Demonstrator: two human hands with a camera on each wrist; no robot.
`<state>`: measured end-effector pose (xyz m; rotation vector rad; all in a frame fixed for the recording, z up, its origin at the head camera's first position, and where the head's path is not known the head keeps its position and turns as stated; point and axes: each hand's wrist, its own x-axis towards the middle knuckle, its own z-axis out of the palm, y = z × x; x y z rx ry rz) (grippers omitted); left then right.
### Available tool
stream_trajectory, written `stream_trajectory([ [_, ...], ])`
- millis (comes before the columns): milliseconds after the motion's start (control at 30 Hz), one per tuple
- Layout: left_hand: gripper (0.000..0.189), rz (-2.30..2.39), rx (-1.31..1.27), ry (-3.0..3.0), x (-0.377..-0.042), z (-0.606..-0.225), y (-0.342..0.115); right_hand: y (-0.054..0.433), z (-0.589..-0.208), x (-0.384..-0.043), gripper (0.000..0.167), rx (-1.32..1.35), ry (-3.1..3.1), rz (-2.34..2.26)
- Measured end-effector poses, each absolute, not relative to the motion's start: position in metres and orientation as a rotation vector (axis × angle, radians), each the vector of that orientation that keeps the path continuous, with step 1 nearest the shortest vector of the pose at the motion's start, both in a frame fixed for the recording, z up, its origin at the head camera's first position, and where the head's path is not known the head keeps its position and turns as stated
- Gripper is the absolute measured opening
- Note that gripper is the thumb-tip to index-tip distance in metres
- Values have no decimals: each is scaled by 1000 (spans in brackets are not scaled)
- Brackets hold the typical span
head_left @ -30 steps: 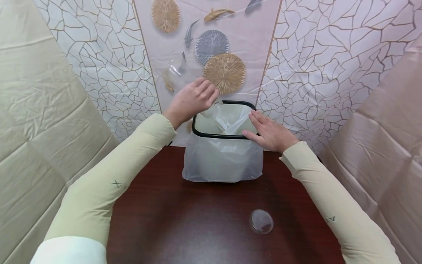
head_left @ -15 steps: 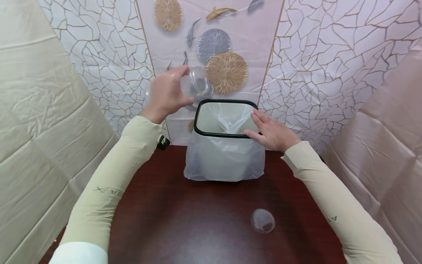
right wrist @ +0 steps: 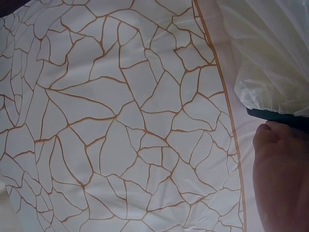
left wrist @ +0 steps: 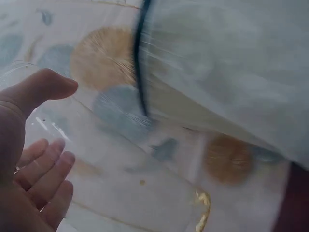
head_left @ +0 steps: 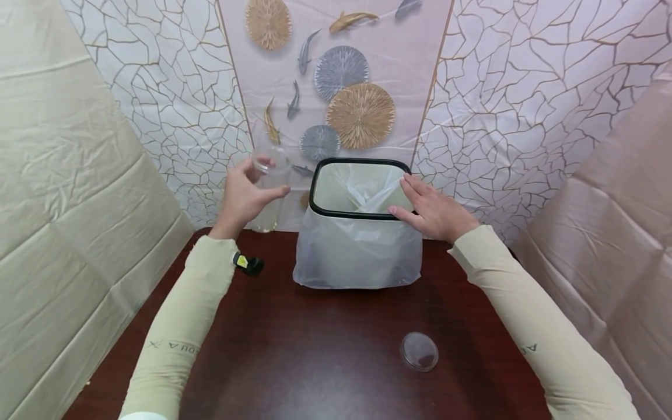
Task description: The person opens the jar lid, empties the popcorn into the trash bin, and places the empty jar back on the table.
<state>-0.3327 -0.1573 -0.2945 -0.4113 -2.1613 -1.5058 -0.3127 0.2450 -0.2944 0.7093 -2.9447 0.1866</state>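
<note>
My left hand (head_left: 242, 195) holds a tall clear jar (head_left: 268, 211) upright, left of the trash bin (head_left: 359, 256). In the left wrist view its thumb and fingers (left wrist: 50, 162) lie around the see-through wall, and yellowish crumbs (left wrist: 202, 210) line the jar's bottom edge. Lined with a white plastic bag, the bin stands at the back, the bag's skirt hanging outside below a black rim ring (head_left: 357, 214). On the right corner of that ring rests my right hand (head_left: 433, 207), fingers straight. A round clear lid (head_left: 419, 352) lies on the table at front right.
The dark red-brown table (head_left: 315, 332) reaches back to a patterned cloth wall (head_left: 488, 116). Beige cloth panels (head_left: 68, 204) close in on both sides. A small black device (head_left: 249, 264) is strapped at my left wrist.
My left hand has moved left and down, away from over the bin's opening, turning the jar from tipped to upright. The right hand has stayed on the rim.
</note>
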Motion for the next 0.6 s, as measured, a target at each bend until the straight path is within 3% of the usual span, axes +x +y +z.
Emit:
stream_trajectory([
  [367, 59, -1706, -226, -2176, -332, -413, -171, 246, -295, -315, 88, 714, -2948, 191],
  [600, 59, -1766, -204, -2113, -328, -464, -168, 245, -296, -314, 88, 711, -2948, 200],
])
